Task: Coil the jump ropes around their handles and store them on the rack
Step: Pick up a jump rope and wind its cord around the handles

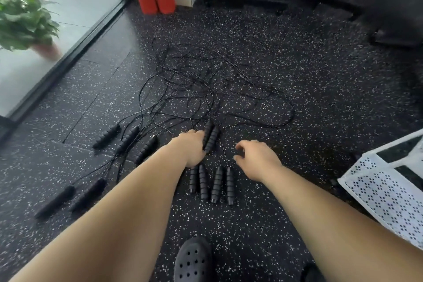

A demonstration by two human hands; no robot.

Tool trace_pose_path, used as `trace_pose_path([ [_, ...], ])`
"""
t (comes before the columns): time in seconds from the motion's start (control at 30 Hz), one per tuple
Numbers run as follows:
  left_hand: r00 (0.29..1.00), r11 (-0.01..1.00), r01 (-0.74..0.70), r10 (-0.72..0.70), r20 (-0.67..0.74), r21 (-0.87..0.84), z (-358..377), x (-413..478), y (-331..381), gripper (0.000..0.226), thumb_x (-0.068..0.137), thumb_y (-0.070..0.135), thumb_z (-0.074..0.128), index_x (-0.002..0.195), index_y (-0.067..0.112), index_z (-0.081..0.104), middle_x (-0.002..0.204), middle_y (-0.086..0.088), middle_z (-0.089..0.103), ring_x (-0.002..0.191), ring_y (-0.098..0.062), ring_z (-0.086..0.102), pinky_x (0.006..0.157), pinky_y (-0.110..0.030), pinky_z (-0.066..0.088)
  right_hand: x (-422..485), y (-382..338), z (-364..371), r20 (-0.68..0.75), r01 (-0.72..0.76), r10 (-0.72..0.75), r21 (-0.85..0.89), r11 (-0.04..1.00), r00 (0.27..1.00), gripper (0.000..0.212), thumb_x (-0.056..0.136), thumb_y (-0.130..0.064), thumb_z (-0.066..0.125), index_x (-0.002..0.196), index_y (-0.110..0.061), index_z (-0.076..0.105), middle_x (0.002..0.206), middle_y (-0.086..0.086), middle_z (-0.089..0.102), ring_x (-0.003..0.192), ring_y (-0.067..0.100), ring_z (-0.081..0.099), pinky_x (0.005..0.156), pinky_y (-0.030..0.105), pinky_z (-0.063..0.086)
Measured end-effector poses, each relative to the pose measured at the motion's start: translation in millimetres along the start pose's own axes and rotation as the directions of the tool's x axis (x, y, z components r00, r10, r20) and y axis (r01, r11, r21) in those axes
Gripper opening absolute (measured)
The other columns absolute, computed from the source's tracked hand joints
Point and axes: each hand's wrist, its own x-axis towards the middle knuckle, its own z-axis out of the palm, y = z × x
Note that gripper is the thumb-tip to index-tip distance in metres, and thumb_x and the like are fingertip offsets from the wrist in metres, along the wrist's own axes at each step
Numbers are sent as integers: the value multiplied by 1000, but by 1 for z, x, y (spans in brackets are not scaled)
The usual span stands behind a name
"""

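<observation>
Ropes [206, 80] are sprawling in a thin black tangle across the speckled floor [332, 98], filling the middle of the view and reaching toward 12 o'clock. At the tangle's 6 o'clock edge the left hand [192, 147] is wrapping its fingers around a pair of handles [211, 136] lying side by side. The right hand [256, 160] is hanging just to its 3 o'clock side, fingers loosely curled and gripping nothing. Four more handles [217, 184] are lying in a row just below both hands, three others [128, 142] are resting toward 9 o'clock, and two blurred ones [89, 194] are lying at 8 o'clock. A white perforated rack [377, 190] is standing at 4 o'clock, well apart from the tangle. A black clog [194, 261] is showing at 6 o'clock.
</observation>
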Motion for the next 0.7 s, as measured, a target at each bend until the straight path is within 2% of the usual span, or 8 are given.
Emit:
trace_pose_path([
  [0.07, 1000, 1000, 22, -22, 14, -21, 15, 28, 0, 66, 101, 36, 64, 157, 14, 37, 153, -13, 45, 139, -42, 50, 112, -56, 47, 24, 7, 13, 27, 6, -7, 5, 1000, 1000, 43, 108, -42, 56, 150, -31, 54, 143, 1, 57, 127, 25, 58, 99, 41, 54],
  [0.23, 994, 994, 98, -96, 43, -55, 58, 90, 1, 67, 97, 37, 69, 153, 14, 39, 146, -12, 47, 134, -39, 51, 108, -56, 49, 82, 21, 41, 65, 17, -19, 29, 999, 998, 42, 110, -34, 53, 151, -30, 53, 145, 3, 55, 127, 27, 58, 100, 41, 53],
  [0.4, 985, 983, 164, -167, -33, -87, 87, 138, 2, 70, 97, 37, 70, 154, 15, 36, 148, -9, 45, 137, -37, 48, 107, -53, 49, 127, 30, 72, 89, 23, -25, 33, 999, 996, 41, 110, -30, 49, 151, -30, 52, 143, 4, 55, 127, 28, 56, 96, 40, 50],
  [0.57, 981, 977, 189, -192, -25, -101, 113, 177, 4, 86, 94, 32, 76, 160, 16, 23, 151, -12, 41, 139, -38, 46, 105, -52, 47, 157, 33, 96, 94, 37, -41, 53, 998, 995, 40, 110, -30, 48, 150, -31, 53, 143, 3, 55, 128, 29, 56, 101, 42, 51],
  [0.7, 975, 976, 218, -217, -52, 21, 133, 195, 7, 108, 91, 36, 80, 166, 13, 5, 155, -15, 33, 141, -37, 40, 107, -48, 46, 165, 35, 108, 112, 57, -65, 66, 996, 992, 40, 110, -32, 50, 151, -31, 52, 147, 3, 53, 129, 29, 56, 102, 42, 50],
])
